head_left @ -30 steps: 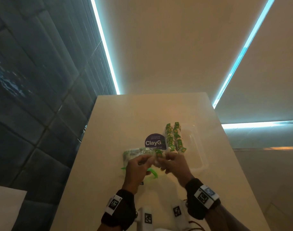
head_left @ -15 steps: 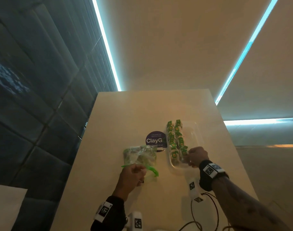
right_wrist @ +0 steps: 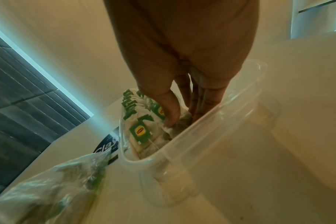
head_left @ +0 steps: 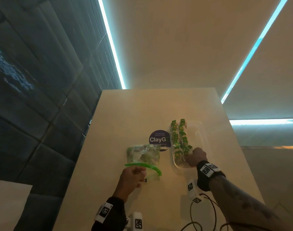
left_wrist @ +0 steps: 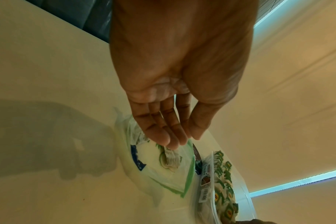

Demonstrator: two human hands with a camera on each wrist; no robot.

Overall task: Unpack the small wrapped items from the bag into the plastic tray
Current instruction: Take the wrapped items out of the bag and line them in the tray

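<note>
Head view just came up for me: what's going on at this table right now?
A person is moving small wrapped tea bags from a clear zip bag into a clear plastic tray on the table. The right hand is down in the tray's near end, thumb and fingers on a tea bag it is setting beside the rows already there. The left hand pinches the bag's green-edged mouth, holding it open. More tea bags remain inside the bag.

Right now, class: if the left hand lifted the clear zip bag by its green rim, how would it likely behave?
The zip bag looks thin and crumpled, so it would probably sag. The few tea bags inside suggest it is light. The left hand pinches only the rim, so the contents would likely slump down.
</note>
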